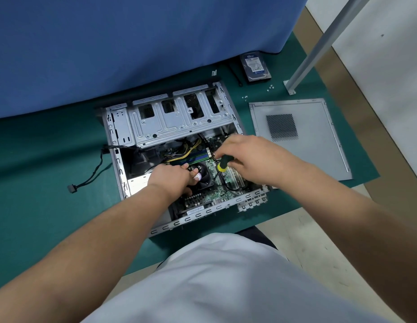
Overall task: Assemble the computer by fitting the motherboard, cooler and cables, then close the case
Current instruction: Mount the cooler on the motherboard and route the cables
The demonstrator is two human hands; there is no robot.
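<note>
Computer case point(123, 141) lying open on its side on green mat point(39, 183), motherboard point(209, 194) fitted inside. Left hand point(172, 178) resting on cooler fan point(204, 173) in middle of case, fingers curled over it, probably gripping. Right hand point(251, 157) inside case, wrapped round black-and-yellow screwdriver point(223, 163); tip hidden. Side panel point(303, 141) flat on mat just right of case. Hard drive point(256, 66) and loose screws point(270, 87) beyond case.

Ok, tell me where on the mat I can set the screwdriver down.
Bare green mat left of the case, beyond the loose black cable. Another strip lies between case and side panel. Crowded near the hard drive: small screws lie scattered there.
</note>
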